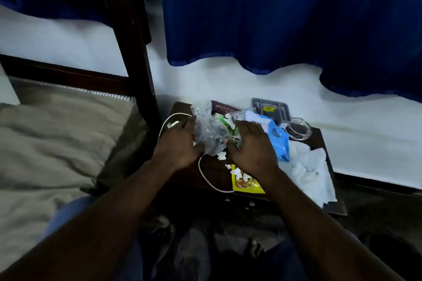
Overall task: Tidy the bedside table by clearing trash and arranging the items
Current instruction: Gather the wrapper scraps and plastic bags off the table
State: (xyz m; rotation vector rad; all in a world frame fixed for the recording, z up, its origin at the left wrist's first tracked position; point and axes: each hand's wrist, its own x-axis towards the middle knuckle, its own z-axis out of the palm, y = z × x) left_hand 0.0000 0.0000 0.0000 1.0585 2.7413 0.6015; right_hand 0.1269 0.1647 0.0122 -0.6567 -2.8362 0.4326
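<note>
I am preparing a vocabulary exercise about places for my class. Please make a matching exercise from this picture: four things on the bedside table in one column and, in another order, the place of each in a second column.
Things
1. clear plastic bag
2. glass ashtray
3. yellow packet
4. white cable

Places
A. at the front edge of the table, partly under the right wrist
B. looping along the left side
C. held between the left hand and the right hand
D. at the back right, next to the blue tissue pack

Pairs: 1-C; 2-D; 3-A; 4-B
</note>
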